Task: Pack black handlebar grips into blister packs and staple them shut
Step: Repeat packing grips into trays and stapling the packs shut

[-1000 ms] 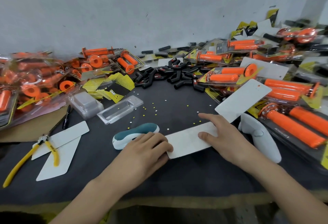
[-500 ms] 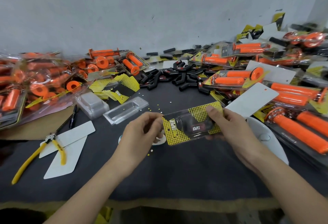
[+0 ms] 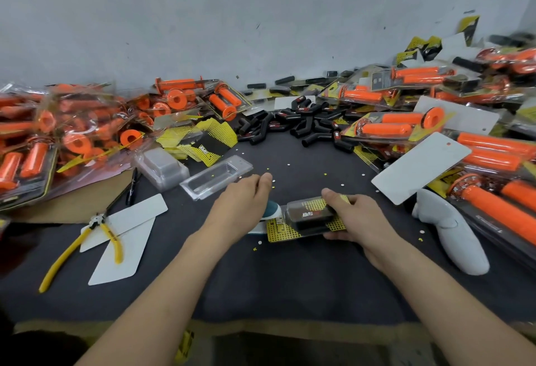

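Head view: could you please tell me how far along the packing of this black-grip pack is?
Done: one black rubber handlebar grip sits inside the clear blister pack on a yellow card. In hand: the right hand holds that pack at the teal-and-white stapler, with the left hand over it; no staple can be seen. Left: a pile of loose black grips and an empty clear blister tray.

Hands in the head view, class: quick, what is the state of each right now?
Left hand: lies over the stapler; whether it grips cannot be told.
Right hand: holds the filled blister pack.
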